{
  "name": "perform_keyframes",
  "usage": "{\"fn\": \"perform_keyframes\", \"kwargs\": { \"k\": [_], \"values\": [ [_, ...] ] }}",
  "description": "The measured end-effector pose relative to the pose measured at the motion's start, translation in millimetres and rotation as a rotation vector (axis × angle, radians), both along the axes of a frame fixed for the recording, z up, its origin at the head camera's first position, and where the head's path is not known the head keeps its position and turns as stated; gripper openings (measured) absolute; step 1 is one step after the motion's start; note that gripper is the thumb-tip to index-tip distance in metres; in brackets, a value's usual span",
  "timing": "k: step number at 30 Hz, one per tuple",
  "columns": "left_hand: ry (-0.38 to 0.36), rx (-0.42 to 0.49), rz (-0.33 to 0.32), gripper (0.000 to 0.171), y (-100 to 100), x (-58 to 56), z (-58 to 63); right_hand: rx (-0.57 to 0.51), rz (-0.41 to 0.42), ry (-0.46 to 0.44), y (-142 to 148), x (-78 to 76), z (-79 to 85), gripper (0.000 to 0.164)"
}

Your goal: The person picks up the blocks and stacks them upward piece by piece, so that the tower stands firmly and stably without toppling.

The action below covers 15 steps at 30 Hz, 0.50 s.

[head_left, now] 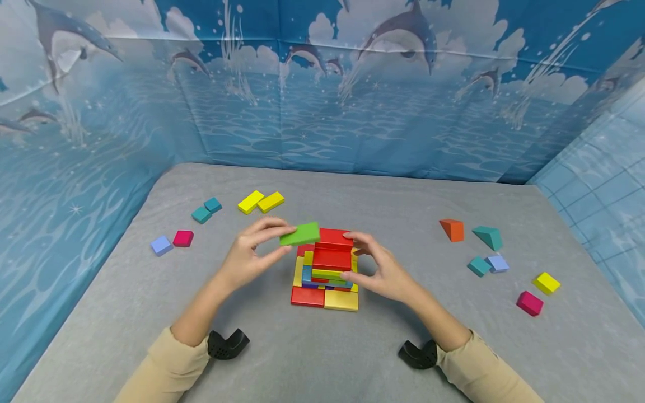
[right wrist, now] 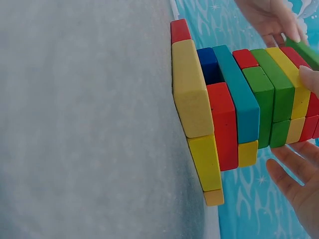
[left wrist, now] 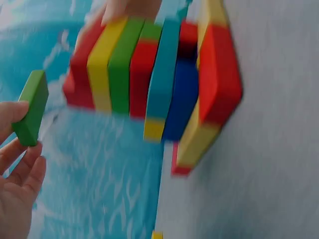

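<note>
Hands first, nearest me: the left hand [head_left: 252,254] pinches one green block [head_left: 300,233] between thumb and fingertips, holding it level just left of the top of the block stack [head_left: 326,271] and a little above it, not yet resting on it. The right hand [head_left: 379,267] curls loosely at the stack's right side, fingertips at the upper red layers; whether they truly press the wood I cannot tell from overhead. The right wrist view shows that one fingertip [right wrist: 310,79] does lie against the top edge, with the palm apart below.

Stack layers read best from the wrist cameras: red and yellow slabs at the base, then blue, teal, green, yellow and red above, which the head view mostly hides. The left wrist view shows the green block [left wrist: 32,107] well clear of the stack's side.

Loose pieces lie further out on the grey table [head_left: 126,302]. On the left are six: one lilac, one magenta, two teal, two yellow. On the right are six: one orange wedge, one teal wedge, one teal, one lilac, one yellow, one magenta.

Bare cloth surrounds the stack on all sides. The dolphin backdrop [head_left: 322,84] walls off the far edge and both sides.
</note>
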<state>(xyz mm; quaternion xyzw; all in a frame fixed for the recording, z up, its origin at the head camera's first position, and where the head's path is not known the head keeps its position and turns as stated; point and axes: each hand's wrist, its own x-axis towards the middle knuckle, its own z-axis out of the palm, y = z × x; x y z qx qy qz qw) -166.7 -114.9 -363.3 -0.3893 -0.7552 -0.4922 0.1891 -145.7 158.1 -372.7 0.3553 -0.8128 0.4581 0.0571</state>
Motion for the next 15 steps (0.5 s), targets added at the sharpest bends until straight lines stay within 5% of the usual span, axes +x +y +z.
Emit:
{"fn": "perform_keyframes", "kwargs": {
  "k": [5, 15],
  "values": [
    [0.064, -0.084, -0.121, 0.038, 14.6, 6.2, -10.1, 0.006, -0.003, 0.011, -2.2, 3.4, 6.8, 0.065],
    [0.135, -0.199, -0.108, 0.034, 26.3, 10.0, -11.8, -0.003, 0.012, 0.004, -1.7, 2.5, 6.4, 0.067]
  ]
}}
